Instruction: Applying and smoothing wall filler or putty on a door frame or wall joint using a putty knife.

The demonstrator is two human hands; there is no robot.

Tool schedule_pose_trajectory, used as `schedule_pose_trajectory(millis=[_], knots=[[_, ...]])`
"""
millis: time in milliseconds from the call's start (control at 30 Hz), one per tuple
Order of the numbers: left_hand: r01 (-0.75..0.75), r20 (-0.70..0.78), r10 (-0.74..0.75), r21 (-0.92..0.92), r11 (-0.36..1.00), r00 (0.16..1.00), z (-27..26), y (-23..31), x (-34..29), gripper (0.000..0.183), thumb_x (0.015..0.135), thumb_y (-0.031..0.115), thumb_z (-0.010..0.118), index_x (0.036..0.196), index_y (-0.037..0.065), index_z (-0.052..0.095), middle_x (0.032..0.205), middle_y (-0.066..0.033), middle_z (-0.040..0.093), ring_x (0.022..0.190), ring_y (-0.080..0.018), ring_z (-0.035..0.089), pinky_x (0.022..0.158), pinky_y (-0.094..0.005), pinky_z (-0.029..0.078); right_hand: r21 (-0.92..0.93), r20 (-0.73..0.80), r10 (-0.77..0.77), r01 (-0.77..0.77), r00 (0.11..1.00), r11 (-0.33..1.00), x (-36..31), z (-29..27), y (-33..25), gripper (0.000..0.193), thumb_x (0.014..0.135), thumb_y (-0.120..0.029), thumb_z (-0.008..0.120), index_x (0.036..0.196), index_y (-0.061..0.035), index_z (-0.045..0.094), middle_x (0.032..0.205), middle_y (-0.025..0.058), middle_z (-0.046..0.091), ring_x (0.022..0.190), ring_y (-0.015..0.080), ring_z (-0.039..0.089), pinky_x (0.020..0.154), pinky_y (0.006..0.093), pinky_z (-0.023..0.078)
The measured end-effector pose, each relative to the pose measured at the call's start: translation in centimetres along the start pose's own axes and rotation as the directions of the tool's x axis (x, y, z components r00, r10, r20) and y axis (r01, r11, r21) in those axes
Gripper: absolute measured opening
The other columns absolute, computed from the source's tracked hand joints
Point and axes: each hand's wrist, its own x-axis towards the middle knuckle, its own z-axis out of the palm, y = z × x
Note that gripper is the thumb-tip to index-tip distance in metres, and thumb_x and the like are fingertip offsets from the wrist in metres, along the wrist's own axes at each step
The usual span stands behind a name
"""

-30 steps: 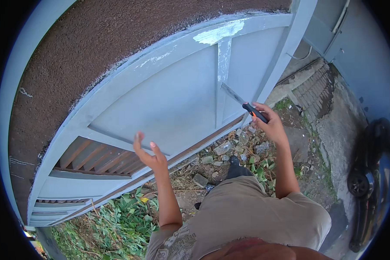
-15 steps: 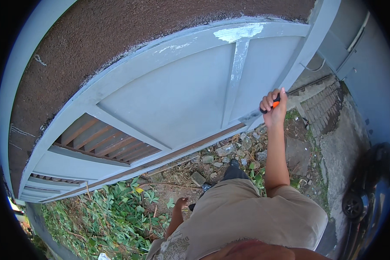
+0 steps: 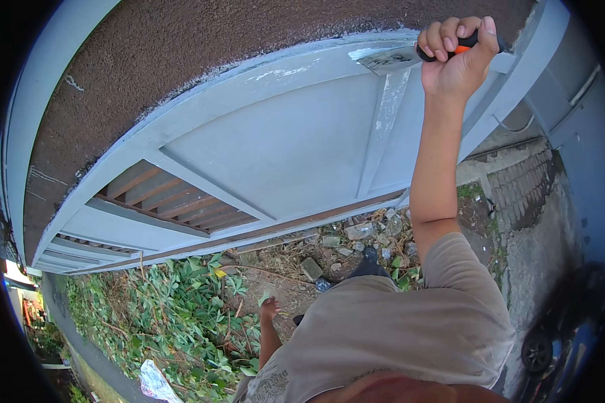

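Note:
My right hand (image 3: 456, 60) is raised high and closed round the black and orange handle of a putty knife (image 3: 388, 60). Its broad metal blade lies against the top rail of a grey-blue painted wooden panel (image 3: 269, 134), over a whitish patch (image 3: 361, 54) that it mostly hides. Just below the blade, a grey upright with scuffed paint (image 3: 387, 111) runs down the panel. My left hand (image 3: 269, 308) hangs low at my side, small in the view, its fingers loosely apart with nothing seen in them. Leafy plants are nearest to it.
Rough brown wall (image 3: 202, 40) borders the panel's top. A slatted opening (image 3: 175, 201) lies to the left. Cut green leaves (image 3: 175, 316) and stone rubble (image 3: 359, 230) cover the ground by my feet. A dark vehicle (image 3: 551, 342) stands at the lower right.
My right hand has risen from low by the panel's right side to its top rail, bringing the putty knife's blade onto the whitish patch. My left hand has shifted slightly left.

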Motion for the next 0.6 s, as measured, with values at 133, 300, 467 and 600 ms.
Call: schedule_pose_trajectory(millis=[133, 300, 467, 600], knots=[[0.081, 0.080, -0.093, 0.145, 0.986, 0.992, 3.2, -1.4, -1.2, 0.046, 0.102, 0.038, 0.056, 0.131, 0.003, 0.056, 0.113, -0.0120, 0.072, 0.082, -0.0276, 0.074, 0.061, -0.0375, 0.056, 0.021, 0.078, -0.004, 0.002, 0.997, 1.000, 0.6, -0.4, -0.3, 0.040, 0.099, -0.044, 0.050, 0.075, -0.0122, 0.046, 0.057, 0.0005, 0.037, 0.047, 0.0121, 0.030, 0.050, 0.0307, 0.029], [0.162, 0.057, -0.169, 0.106, 0.981, 0.984, 5.7, -1.6, -1.8, 0.046, 0.102, 0.040, 0.054, 0.134, 0.007, 0.056, 0.115, -0.0100, 0.072, 0.083, -0.0275, 0.075, 0.064, -0.0406, 0.053, 0.018, 0.102, 0.023, -0.025, 0.995, 1.000, 1.3, -0.7, -0.5, 0.042, 0.100, -0.047, 0.046, 0.074, -0.0133, 0.043, 0.056, 0.0001, 0.035, 0.046, 0.0118, 0.028, 0.050, 0.0302, 0.027], [0.143, 0.031, -0.148, 0.112, 0.983, 0.989, 5.8, -1.8, -1.4, 0.041, 0.101, 0.042, 0.054, 0.129, 0.011, 0.055, 0.110, -0.0078, 0.072, 0.085, -0.0255, 0.073, 0.070, -0.0418, 0.055, 0.015, 0.222, 0.091, -0.097, 0.971, 0.995, 0.5, 0.5, -0.1, 0.041, 0.101, -0.044, 0.041, 0.075, -0.0127, 0.043, 0.054, 0.0001, 0.035, 0.045, 0.0115, 0.027, 0.049, 0.0304, 0.026], [0.006, 0.039, -0.005, -0.037, 0.999, 0.999, 6.3, -1.1, -0.1, 0.041, 0.102, 0.041, 0.054, 0.128, 0.009, 0.056, 0.111, -0.0097, 0.072, 0.084, -0.0259, 0.073, 0.070, -0.0431, 0.055, 0.020, 0.290, -0.073, 0.070, 0.954, 0.997, 0.8, 0.1, -0.4, 0.040, 0.102, -0.043, 0.039, 0.076, -0.0125, 0.042, 0.054, 0.0014, 0.035, 0.044, 0.0128, 0.027, 0.047, 0.0308, 0.026]])
